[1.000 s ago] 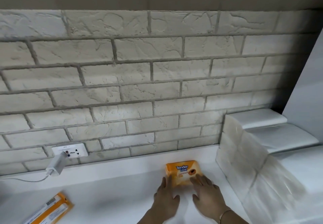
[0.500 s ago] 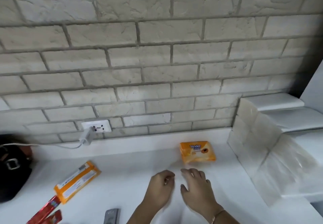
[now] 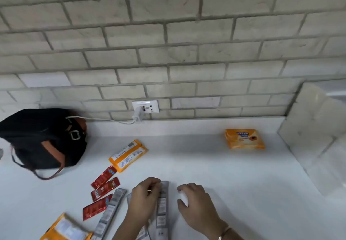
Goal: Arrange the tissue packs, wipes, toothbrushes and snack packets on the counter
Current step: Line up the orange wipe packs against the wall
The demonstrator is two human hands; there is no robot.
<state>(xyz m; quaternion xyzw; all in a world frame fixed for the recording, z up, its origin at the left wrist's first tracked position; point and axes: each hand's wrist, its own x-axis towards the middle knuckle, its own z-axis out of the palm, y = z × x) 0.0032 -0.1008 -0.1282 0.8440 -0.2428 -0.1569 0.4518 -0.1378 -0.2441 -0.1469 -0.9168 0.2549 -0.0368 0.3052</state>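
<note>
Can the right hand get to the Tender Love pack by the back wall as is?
Probably yes. The right hand looks empty, resting on the counter, and only bare counter lies between it and the orange pack. Whether the arm stretches that far cannot be told.

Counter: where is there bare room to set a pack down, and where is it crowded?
Free: the wide strip between the face-down orange pack and the upright orange pack, and right of the right hand. Crowded: the near left, around the red packets and grey packs.
</note>
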